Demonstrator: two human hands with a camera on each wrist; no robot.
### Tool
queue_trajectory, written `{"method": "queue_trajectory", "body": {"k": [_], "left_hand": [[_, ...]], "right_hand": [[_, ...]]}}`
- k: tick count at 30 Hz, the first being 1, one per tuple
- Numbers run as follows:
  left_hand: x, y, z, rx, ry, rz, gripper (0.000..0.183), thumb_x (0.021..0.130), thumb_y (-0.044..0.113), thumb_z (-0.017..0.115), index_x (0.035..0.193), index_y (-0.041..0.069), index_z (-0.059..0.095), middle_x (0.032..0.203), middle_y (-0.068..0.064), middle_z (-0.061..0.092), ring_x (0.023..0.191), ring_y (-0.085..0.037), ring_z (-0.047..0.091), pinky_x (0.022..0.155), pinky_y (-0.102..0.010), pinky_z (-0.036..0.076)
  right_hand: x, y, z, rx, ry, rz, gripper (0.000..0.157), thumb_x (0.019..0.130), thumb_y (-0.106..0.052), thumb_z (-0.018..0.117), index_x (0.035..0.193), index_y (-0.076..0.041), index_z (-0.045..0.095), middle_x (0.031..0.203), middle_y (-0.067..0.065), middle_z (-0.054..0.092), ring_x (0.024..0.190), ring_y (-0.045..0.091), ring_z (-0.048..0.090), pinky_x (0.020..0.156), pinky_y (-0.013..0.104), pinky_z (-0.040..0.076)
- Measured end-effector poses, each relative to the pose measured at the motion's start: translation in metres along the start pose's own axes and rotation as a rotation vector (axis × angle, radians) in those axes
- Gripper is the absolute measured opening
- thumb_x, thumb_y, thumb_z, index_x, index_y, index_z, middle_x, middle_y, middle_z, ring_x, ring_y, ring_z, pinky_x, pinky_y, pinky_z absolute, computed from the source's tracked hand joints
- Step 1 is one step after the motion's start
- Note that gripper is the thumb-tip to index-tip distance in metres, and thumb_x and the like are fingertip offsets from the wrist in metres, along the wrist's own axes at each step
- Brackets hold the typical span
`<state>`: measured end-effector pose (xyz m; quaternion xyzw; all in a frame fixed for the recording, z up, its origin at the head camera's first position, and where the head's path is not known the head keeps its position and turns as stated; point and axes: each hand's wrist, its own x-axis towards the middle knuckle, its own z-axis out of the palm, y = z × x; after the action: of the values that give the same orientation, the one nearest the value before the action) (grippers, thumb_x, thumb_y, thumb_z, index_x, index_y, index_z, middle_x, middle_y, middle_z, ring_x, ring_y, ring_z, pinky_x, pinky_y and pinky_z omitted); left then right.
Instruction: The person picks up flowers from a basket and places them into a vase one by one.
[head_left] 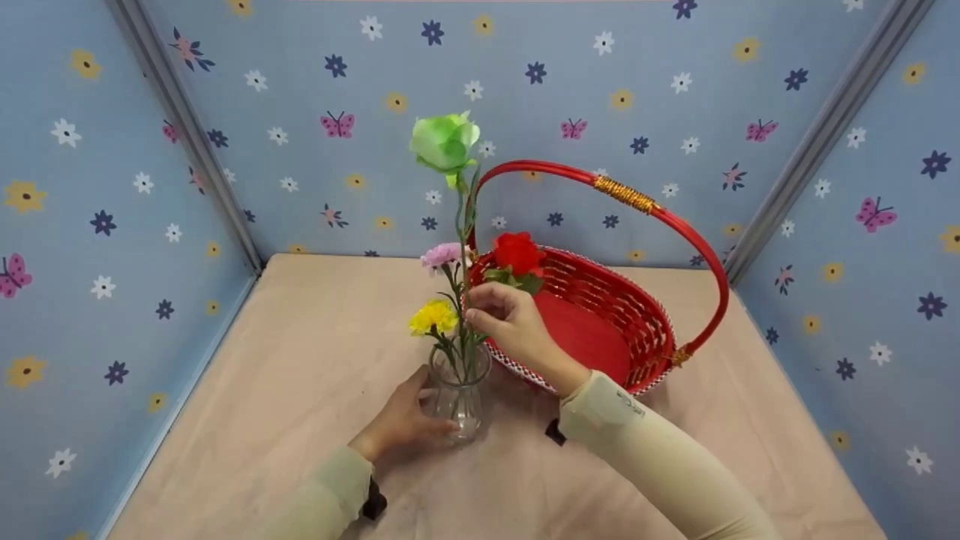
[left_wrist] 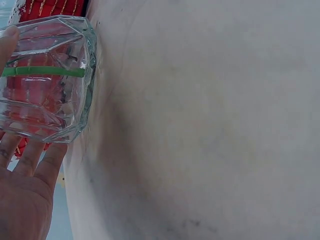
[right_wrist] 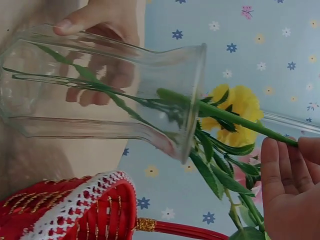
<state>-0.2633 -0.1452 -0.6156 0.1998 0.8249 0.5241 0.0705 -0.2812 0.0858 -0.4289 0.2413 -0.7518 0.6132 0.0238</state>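
A clear glass vase (head_left: 466, 411) stands on the table, and my left hand (head_left: 409, 416) grips its lower body from the left, thumb in front and fingers behind. My right hand (head_left: 517, 322) pinches the stem of an artificial green rose (head_left: 444, 142), held upright over the vase. In the right wrist view the green rose's stem (right_wrist: 245, 122) passes through the vase mouth, its lower tip just inside the neck. A yellow carnation (head_left: 433, 318) and a taller pink carnation (head_left: 442, 255) stand in the vase, leaning left.
Behind and right of the vase sits a red woven basket (head_left: 667, 330) with a tall arched handle (head_left: 697, 244). A red rose (head_left: 517, 253) lies at its left end. Flower-patterned panels (head_left: 525, 97) enclose the cloth-covered table (head_left: 300, 337) at the back and sides.
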Motion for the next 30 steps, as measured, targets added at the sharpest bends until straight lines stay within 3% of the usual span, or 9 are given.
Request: {"method": "queue_trajectory", "body": {"k": [8,17,24,30], "left_hand": [[-0.001,0.001,0.0,-0.017,0.003,0.001,0.096,0.077,0.03,0.095,0.15,0.004,0.038,0.149,-0.021,0.054,0.137,-0.043,0.056,0.112,-0.06,0.05],[-0.001,0.001,0.0,-0.009,0.006,0.006,0.096,0.078,0.027,0.094,0.151,0.001,0.038,0.148,-0.021,0.055,0.138,-0.041,0.056,0.113,-0.06,0.05],[0.0,0.0,0.001,-0.034,0.01,0.008,0.091,0.076,0.026,0.095,0.144,0.0,0.041,0.145,-0.021,0.057,0.136,-0.043,0.057,0.113,-0.061,0.049],[-0.001,0.001,0.001,-0.053,0.014,0.012,0.088,0.075,0.025,0.096,0.142,0.001,0.043,0.144,-0.02,0.059,0.136,-0.043,0.057,0.113,-0.063,0.048]], "right_hand": [[-0.006,0.013,0.006,0.0,-0.028,0.0,0.019,0.098,-0.005,0.069,0.114,0.006,0.071,0.102,0.022,0.074,0.078,0.015,0.065,0.075,0.022,0.061],[-0.011,0.024,0.009,-0.031,-0.037,0.033,0.019,0.103,-0.014,0.067,0.108,0.002,0.075,0.098,0.02,0.075,0.077,0.018,0.063,0.072,0.024,0.061],[-0.013,0.031,0.008,-0.107,-0.01,0.028,0.018,0.101,-0.017,0.07,0.103,-0.002,0.079,0.089,0.016,0.076,0.071,0.013,0.061,0.065,0.022,0.057],[-0.014,0.033,0.009,-0.109,-0.003,0.034,0.016,0.099,-0.016,0.073,0.101,-0.002,0.08,0.087,0.014,0.075,0.069,0.01,0.062,0.063,0.021,0.057]]}}
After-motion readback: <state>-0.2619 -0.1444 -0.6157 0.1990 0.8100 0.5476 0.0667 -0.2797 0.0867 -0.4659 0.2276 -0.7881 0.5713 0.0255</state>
